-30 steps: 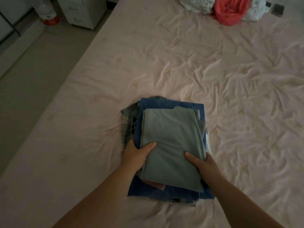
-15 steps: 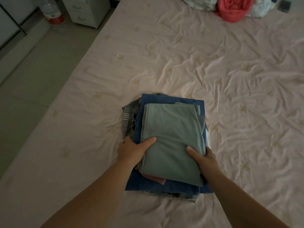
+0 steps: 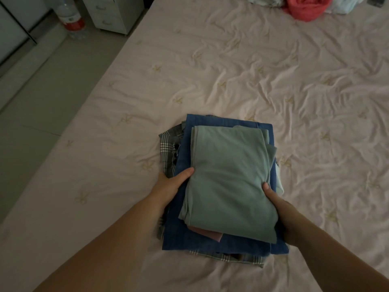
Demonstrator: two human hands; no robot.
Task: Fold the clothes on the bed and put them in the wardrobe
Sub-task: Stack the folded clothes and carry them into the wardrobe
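A stack of folded clothes lies on the pink bed sheet (image 3: 252, 81). A grey-green garment (image 3: 227, 175) is on top, over a pink piece (image 3: 207, 233), a blue denim piece (image 3: 210, 243) and a plaid shirt (image 3: 167, 148) at the bottom. My left hand (image 3: 168, 186) grips the stack's left side, thumb on the green top, fingers hidden underneath. My right hand (image 3: 280, 209) grips the right side the same way, thumb on top.
A pile of unfolded clothes, red (image 3: 305, 7) and white (image 3: 265, 0), lies at the bed's far end. Left of the bed is bare floor (image 3: 42, 102), with a plastic bottle (image 3: 71, 15) and a white drawer unit (image 3: 113, 13) at the back.
Both hands have kept their grip on the stack's sides. The stack's near edge seems a little higher off the sheet, and the view has shifted slightly.
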